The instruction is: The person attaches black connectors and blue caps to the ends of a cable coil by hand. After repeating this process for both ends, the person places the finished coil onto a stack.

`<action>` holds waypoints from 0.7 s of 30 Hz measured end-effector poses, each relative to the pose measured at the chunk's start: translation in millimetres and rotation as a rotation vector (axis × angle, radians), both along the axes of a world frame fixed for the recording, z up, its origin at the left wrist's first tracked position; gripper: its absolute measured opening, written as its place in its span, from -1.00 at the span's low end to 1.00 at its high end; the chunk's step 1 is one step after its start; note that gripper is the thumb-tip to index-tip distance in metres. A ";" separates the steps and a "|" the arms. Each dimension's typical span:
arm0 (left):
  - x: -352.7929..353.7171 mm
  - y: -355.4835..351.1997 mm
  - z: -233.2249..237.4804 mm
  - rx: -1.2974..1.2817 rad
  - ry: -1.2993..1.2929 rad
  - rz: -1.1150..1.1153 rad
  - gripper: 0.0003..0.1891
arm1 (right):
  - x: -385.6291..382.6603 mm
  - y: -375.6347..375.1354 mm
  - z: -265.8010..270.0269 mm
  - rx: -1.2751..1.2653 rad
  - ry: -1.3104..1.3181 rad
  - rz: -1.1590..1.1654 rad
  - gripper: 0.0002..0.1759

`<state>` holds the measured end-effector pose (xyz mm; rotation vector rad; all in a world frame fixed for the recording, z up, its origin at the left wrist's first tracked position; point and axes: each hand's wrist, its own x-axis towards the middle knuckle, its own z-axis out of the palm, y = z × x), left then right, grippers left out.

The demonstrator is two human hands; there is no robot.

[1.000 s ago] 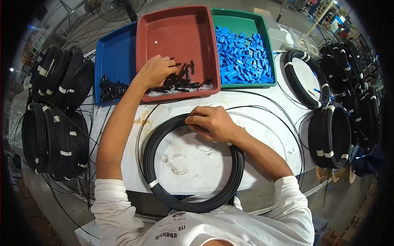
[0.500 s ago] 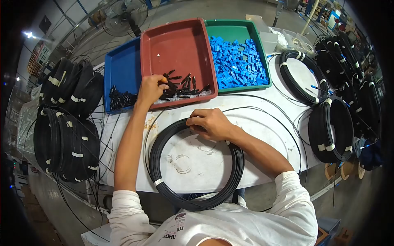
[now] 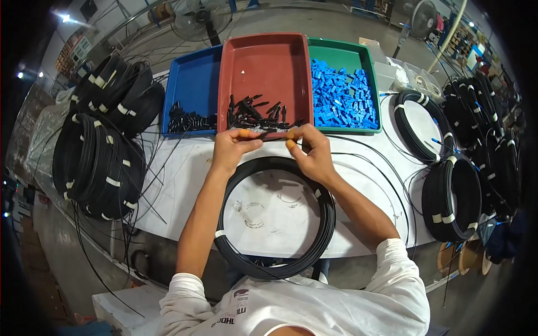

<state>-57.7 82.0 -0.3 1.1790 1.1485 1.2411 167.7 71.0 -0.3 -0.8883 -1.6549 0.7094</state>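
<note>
**Both hands on one small black part**

I see a white table [image 3: 179, 168] in a workshop, with a blue tray [image 3: 193, 78], a red tray [image 3: 263, 61] and a green tray [image 3: 343, 49] at its far side. Cable bundles [image 3: 95, 162] lie around. Over the far edge of the black cable coil [image 3: 328, 218], the left hand [image 3: 232, 147] and the right hand [image 3: 311, 152] meet. Both pinch closed on a small black part [image 3: 270, 136], just before the red tray.

place: factory assembly bench | evidence: stacked cable coils [image 3: 98, 165], parts trays [image 3: 266, 67], floor fan [image 3: 204, 19]
</note>
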 end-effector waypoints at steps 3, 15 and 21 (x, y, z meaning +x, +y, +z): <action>11.7 -17.1 0.4 0.058 0.194 -0.010 -0.77 | 4.0 0.1 9.9 -0.066 -0.043 0.064 -0.77; 35.1 -28.5 -9.6 0.071 -0.269 -0.088 -0.71 | -8.3 -3.4 -11.6 -0.267 -0.013 0.173 -0.82; 45.2 -32.3 -6.5 0.216 -0.161 -0.027 -0.70 | -12.2 -5.2 -16.3 -0.173 0.018 0.110 -0.82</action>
